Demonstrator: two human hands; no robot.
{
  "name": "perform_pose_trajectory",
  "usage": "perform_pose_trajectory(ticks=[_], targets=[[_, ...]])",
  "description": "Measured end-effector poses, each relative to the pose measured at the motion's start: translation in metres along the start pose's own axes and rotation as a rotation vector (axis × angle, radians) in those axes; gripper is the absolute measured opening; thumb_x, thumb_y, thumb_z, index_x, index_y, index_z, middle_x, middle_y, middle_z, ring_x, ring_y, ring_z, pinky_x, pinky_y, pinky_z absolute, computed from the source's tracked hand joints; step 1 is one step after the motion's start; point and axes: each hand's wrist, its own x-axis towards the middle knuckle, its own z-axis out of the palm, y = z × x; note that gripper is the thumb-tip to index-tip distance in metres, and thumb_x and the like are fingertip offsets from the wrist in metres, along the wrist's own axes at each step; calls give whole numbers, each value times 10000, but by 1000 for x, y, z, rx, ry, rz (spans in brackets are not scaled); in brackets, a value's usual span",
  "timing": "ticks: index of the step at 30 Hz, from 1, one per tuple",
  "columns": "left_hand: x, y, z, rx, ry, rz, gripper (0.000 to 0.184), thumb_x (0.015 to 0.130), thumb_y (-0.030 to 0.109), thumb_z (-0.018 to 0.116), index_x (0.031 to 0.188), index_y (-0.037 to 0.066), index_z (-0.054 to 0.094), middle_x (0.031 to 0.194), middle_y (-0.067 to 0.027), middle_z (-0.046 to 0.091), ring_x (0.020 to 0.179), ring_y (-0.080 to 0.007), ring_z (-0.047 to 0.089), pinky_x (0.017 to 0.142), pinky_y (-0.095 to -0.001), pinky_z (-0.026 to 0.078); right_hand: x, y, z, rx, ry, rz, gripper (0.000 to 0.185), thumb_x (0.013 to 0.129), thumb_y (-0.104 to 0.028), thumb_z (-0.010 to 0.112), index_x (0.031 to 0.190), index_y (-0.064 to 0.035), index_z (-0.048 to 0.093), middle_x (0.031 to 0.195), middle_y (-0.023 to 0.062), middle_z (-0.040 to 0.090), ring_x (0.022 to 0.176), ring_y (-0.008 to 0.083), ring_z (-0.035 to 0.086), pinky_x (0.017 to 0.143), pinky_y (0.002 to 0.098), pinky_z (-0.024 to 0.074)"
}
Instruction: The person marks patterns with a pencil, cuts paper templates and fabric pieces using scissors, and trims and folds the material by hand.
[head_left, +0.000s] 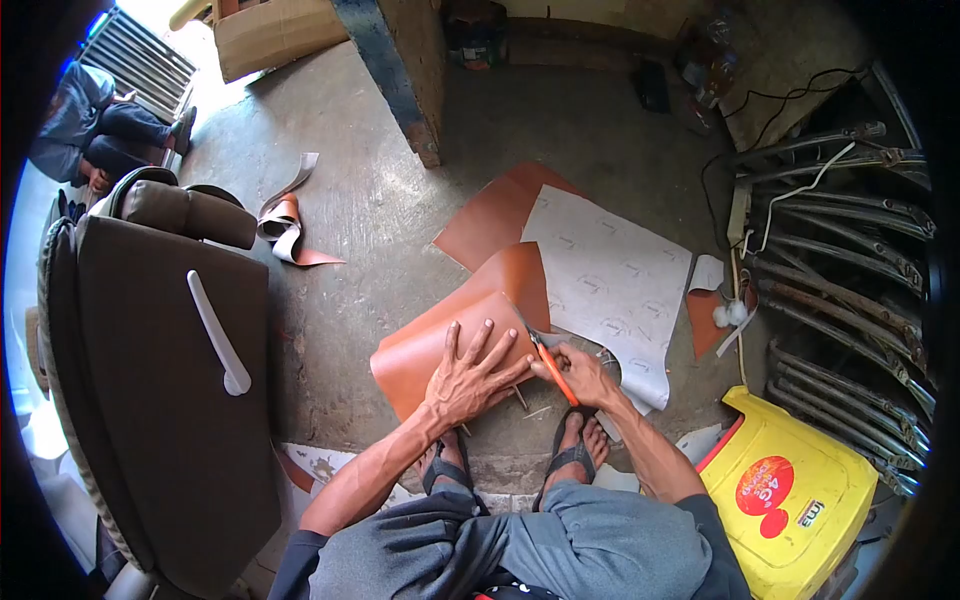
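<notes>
My left hand (468,378) lies flat with fingers spread on a piece of brown leatherette (430,355), whose far part curls up. In my right hand (588,376) is a pair of orange-handled scissors (552,368). The dark blades point away from me and meet the right edge of the brown piece. Just beyond, a larger sheet (610,265) lies with its white printed backing up, its near end curled close to my right hand. Another brown piece (490,215) lies partly under these sheets.
A dark upholstered chair part (170,390) with a pale lever stands at left. Curled offcuts (287,225) lie beyond it. On the right are a yellow container (790,480) and stacked metal frames (840,250). A wooden post (395,80) stands ahead; another person (100,120) sits far left.
</notes>
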Motion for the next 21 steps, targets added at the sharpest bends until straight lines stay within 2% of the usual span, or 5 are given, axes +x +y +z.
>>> perform_pose_trajectory(ticks=[5,7,13,15,21], targets=[[1,-4,1,5,20,23,650,858,555,650,1462,394,471,1577,-49,356,1457,-387,275,1126,-718,199,13,-6,-4,-105,3,14,736,770,-707,726,1020,-17,689,810,101,676,765,213,638,695,365,503],[1,-5,0,13,14,24,648,864,550,645,1466,389,467,1579,-48,350,1452,-392,277,1125,-720,200,12,-11,-3,-108,9,-7,576,836,-584,748,995,-33,698,730,23,594,680,134,540,632,310,442],[1,0,1,53,-16,15,658,865,551,642,1476,398,452,1564,-49,374,1448,-383,291,1119,-726,204,28,-25,-7,-66,32,-47,713,769,-687,743,988,-12,679,762,88,652,708,193,615,658,355,499],[2,1,-1,61,-17,1,624,909,546,546,1504,492,366,1565,-27,369,1447,-372,290,1120,-734,202,32,-31,-8,-131,29,-48,710,763,-688,747,964,-11,682,753,95,658,703,199,629,656,360,508],[0,1,1,78,-10,16,638,901,547,562,1506,472,374,1562,-33,372,1450,-374,291,1125,-732,195,37,-36,-7,-135,36,-23,740,740,-709,751,931,4,690,762,129,680,742,259,669,700,381,531]])
